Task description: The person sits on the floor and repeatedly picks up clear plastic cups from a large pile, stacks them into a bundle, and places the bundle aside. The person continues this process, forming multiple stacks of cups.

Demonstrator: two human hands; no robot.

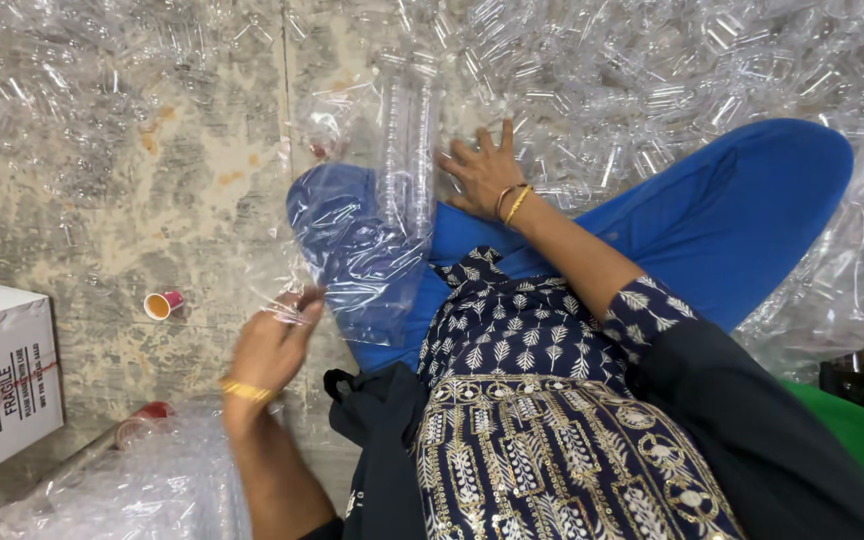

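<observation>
Seated cross-legged on the floor (pixel 132 200), the left hand (pixel 270 345) pinches the near edge of a clear plastic bag (pixel 367 250) draped over the blue-clad knee. Its long axis runs away from the body, with two clear plastic bottles (pixel 409 140) upright inside. Nearer them, the right hand (pixel 482 175) lies spread, fingers splayed, just beside.

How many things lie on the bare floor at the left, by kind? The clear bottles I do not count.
Cardboard box: 1
Small paper cup: 1
Red cap or cup, partly hidden: 1
Total: 3
</observation>
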